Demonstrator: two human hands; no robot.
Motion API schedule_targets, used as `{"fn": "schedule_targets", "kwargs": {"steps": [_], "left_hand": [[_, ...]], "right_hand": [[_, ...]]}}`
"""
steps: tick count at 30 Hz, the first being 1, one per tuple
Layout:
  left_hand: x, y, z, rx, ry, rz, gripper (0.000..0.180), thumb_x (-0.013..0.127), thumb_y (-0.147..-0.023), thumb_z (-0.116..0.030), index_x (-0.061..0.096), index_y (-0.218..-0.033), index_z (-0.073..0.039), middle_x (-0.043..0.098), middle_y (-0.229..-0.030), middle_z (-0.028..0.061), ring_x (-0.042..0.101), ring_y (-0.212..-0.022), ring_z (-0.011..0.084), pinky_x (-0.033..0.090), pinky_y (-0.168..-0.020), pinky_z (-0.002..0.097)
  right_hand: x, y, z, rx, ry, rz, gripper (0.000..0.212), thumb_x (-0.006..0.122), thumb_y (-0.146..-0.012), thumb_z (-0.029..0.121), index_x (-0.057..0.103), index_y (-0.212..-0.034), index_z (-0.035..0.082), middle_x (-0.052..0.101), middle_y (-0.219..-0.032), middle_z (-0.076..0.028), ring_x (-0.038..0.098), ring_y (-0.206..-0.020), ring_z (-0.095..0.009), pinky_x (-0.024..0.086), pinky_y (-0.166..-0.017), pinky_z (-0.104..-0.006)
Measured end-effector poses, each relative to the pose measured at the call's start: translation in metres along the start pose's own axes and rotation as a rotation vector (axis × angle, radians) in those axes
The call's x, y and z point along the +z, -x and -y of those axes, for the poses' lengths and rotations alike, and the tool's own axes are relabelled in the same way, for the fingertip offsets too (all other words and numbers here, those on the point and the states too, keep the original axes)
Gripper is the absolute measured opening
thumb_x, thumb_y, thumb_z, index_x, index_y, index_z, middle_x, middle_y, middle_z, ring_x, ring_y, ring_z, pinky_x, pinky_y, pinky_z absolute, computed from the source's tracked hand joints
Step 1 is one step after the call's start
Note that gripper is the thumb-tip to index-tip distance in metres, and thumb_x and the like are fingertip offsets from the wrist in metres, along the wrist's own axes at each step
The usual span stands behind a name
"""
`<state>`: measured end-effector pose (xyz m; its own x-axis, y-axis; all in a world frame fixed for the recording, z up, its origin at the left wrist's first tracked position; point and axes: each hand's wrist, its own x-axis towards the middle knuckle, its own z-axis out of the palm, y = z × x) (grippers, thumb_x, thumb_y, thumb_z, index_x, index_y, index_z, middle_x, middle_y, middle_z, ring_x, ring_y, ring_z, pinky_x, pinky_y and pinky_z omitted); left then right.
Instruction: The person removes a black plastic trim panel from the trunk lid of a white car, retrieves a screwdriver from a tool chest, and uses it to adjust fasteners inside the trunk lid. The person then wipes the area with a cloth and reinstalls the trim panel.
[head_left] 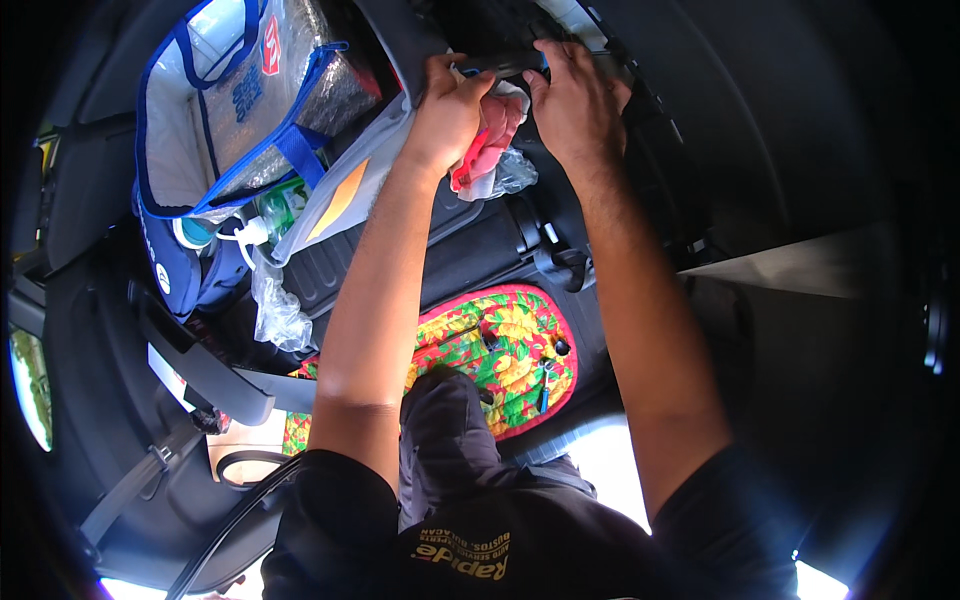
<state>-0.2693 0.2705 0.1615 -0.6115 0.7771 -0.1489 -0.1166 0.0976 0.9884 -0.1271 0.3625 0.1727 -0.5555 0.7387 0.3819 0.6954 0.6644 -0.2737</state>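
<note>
Working with both hands at a dark strip [510, 65] inside a vehicle, beyond the far edge of the floral mat [515, 375], with left hand [447, 118] at the strip's left end and right hand [578, 108] at its right. Noting left fingers bent, thumb angled in toward the strip; right thumb and forefinger parted about the end with a spot of blue. Cannot tell how firmly pinched on either side, nor loose strip from fixed. Reads as a two-handed handling step, probably adjusting or freeing; uncertain. For the next move, judging by this pose, calls for matched effort at both ends, a clear view of the underside, and care around the red-and-white cloth [487, 145] just below, hanging close to the left hand beside crumpled clear plastic [515, 172]. Likely to snag there if pulled toward the body. Farther left, well apart from the mat's far edge: open silver insulated bag [255, 110] with blue trim, green bottle [285, 203] near its base, second crumpled plastic bag [278, 312] lower down. On the mat, near its right edge, a small blue item [544, 398], apart from both hands.
</note>
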Motion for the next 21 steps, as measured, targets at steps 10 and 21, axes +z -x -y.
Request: {"fn": "schedule_targets", "kwargs": {"steps": [10, 21], "left_hand": [[-0.007, -0.018, 0.002, 0.023, -0.154, 0.040, 0.059, 0.063, -0.108, -0.052, 0.067, -0.127, 0.003, 0.071, -0.099, 0.0097, 0.064, -0.094, 0.0174, 0.050, -0.093, 0.0329], [-0.012, -0.015, 0.022, 0.193, -0.201, 0.096, 0.072, 0.065, -0.105, -0.056, 0.055, -0.137, 0.009, 0.070, -0.126, 0.0275, 0.067, -0.121, 0.0346, 0.049, -0.106, 0.0409]], "right_hand": [[0.000, 0.004, 0.000, -0.060, 0.038, 0.010, 0.045, 0.069, -0.103, 0.039, 0.063, -0.146, 0.027, 0.064, -0.148, -0.005, 0.064, -0.133, -0.027, 0.038, -0.111, -0.0553], [0.005, 0.005, -0.002, -0.048, -0.031, -0.028, 0.044, 0.070, -0.103, 0.034, 0.064, -0.145, 0.025, 0.065, -0.146, -0.004, 0.066, -0.130, -0.027, 0.039, -0.111, -0.0552]]}}
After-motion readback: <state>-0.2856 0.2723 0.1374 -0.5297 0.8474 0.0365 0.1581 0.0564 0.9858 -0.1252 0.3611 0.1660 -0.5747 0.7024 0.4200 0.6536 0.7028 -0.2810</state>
